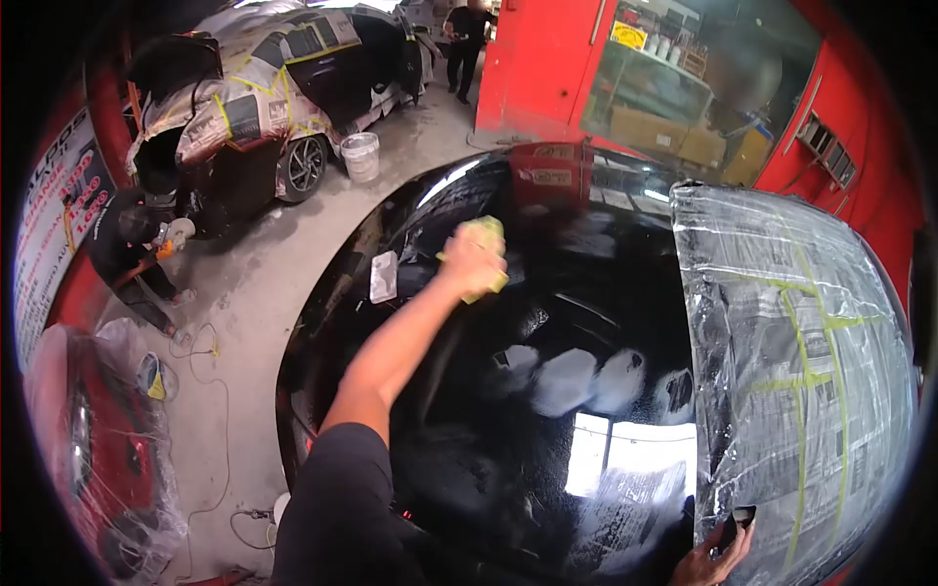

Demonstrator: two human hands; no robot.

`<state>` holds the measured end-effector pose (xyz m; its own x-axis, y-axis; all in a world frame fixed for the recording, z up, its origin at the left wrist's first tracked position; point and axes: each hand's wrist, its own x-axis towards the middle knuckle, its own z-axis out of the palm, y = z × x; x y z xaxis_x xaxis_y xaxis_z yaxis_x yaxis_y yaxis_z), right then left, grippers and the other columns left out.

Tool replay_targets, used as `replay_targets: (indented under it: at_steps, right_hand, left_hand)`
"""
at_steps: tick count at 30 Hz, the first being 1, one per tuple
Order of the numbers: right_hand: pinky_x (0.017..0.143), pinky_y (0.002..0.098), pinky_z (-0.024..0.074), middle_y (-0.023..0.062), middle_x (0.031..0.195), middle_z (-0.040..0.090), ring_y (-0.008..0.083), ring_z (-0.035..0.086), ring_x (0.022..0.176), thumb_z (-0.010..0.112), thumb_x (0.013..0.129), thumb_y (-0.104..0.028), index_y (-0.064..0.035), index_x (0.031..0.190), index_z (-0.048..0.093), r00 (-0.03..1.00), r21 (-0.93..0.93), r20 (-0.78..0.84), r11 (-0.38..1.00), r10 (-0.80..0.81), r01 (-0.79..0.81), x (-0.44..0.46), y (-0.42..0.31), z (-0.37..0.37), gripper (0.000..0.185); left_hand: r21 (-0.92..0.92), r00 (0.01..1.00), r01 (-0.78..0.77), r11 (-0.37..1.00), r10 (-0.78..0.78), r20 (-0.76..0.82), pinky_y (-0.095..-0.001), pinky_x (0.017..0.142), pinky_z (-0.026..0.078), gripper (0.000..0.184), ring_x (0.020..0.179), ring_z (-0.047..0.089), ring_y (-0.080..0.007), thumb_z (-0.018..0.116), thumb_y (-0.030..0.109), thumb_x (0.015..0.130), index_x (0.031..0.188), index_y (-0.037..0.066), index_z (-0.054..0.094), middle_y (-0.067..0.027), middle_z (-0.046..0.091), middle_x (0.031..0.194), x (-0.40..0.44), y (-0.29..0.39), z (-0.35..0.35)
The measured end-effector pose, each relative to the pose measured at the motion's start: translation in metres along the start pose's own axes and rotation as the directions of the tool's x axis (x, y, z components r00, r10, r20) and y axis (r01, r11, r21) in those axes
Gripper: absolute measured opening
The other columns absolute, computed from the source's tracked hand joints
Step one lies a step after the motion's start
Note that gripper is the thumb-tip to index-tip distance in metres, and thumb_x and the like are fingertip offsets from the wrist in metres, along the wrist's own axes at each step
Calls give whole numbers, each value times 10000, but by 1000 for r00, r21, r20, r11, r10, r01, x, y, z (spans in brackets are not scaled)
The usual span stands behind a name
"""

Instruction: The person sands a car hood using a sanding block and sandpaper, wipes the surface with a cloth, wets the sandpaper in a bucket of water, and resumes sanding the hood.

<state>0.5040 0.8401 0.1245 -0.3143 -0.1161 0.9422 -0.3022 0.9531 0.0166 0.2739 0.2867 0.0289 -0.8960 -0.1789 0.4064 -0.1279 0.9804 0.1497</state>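
Observation:
My left hand [474, 262], blurred by motion, presses a yellow-green sponge [486, 232] against the wet, glossy black car hood [459, 381]. Left of that hand lies a whitish rectangular piece [384, 277] on the hood. Dull grey sanded patches [565, 383] run across the panel's middle. At the bottom edge, my right hand [718, 562] is closed around a small dark block [745, 515], partly cut off from view. It is beside the edge of the masked glass area, covered with newspaper, plastic film and yellow tape [801, 352].
A co-worker [137, 239] crouches at the left with a power tool [176, 234] by another masked car [283, 78]. A white bucket [361, 156] and cables [227, 420] are on the floor. A plastic-wrapped red car part [107, 459] stands lower left; another person [467, 44] is behind.

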Motion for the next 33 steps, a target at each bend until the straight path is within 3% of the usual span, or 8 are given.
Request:
replay_targets:
  at_steps: [2, 4, 6, 9, 14, 18, 26, 33]
  right_hand:
    - [827, 439, 578, 216, 1106, 707, 369, 690, 978, 780, 863, -23, 19, 1073, 686, 1000, -21, -11, 1000, -7, 7, -2, 2, -3, 233]
    - [821, 442, 577, 208, 1086, 709, 369, 691, 967, 759, 891, -54, -6, 1063, 692, 999, -59, -26, 998, -24, 22, -7, 4, -2, 191]
    - [958, 491, 499, 257, 1280, 620, 421, 617, 1145, 703, 911, -1, 35, 1195, 608, 995, -17, 97, 1000, 20, -18, -44, 42, 5, 301]
    - [943, 504, 502, 258, 1265, 625, 428, 618, 1128, 699, 928, -46, 49, 1181, 603, 990, -45, 92, 993, -108, 113, -50, 49, 0, 287]
    - [953, 470, 510, 225, 1277, 633, 393, 626, 1136, 689, 946, -79, 33, 1197, 617, 982, -94, 147, 986, -122, 137, -54, 45, -3, 284]
    - [967, 463, 509, 214, 1284, 633, 374, 627, 1150, 686, 953, -105, 18, 1195, 638, 991, -131, 128, 989, -45, 62, -52, 43, 4, 276]
    - [983, 453, 502, 209, 1292, 630, 372, 614, 1172, 677, 959, -108, 13, 1207, 635, 987, -154, 162, 987, -25, 50, -54, 43, 7, 279]
    - [983, 460, 495, 210, 1309, 618, 382, 607, 1171, 676, 960, -119, 6, 1228, 623, 976, -188, 218, 980, -20, 62, -53, 43, 6, 300]
  left_hand:
    - [-59, 948, -313, 948, 316, 49, -503, 907, 461, 356, 1033, 593, -366, 610, 306, 743, 1017, 92, 686, -143, 643, 1087, -15, 92, -35]
    - [-170, 758, -523, 835, 365, -541, -578, 848, 444, 396, 1118, 561, -366, 618, 358, 765, 1077, 122, 685, -149, 631, 1155, -47, 194, -9]
    - [-448, 811, -546, 708, 582, -67, -606, 1039, 357, 534, 1347, 418, -416, 599, 363, 810, 1280, 113, 643, -185, 526, 1413, -71, 295, -13]
    - [-360, 752, -637, 682, 444, -487, -567, 997, 384, 662, 1358, 394, -418, 618, 314, 787, 1397, 65, 553, -191, 478, 1463, -113, 356, 12]
    - [-434, 954, -262, 862, 161, -254, -508, 825, 471, 426, 1134, 528, -333, 637, 303, 753, 1111, 74, 656, -111, 626, 1124, -91, 186, -44]
    - [-99, 986, 130, 986, -140, -95, -495, 1091, 350, 554, 1417, 331, -383, 511, 369, 951, 1419, 74, 543, -179, 421, 1530, -136, 60, -34]
    - [-166, 954, 292, 942, -300, -25, -591, 1152, 263, 580, 1422, 271, -494, 554, 298, 941, 1421, -22, 494, -272, 385, 1499, -364, 38, -137]
    - [-258, 992, -28, 966, -6, -129, -574, 1171, 249, 527, 1448, 250, -462, 522, 323, 971, 1408, 29, 524, -235, 389, 1514, -245, 5, -81]
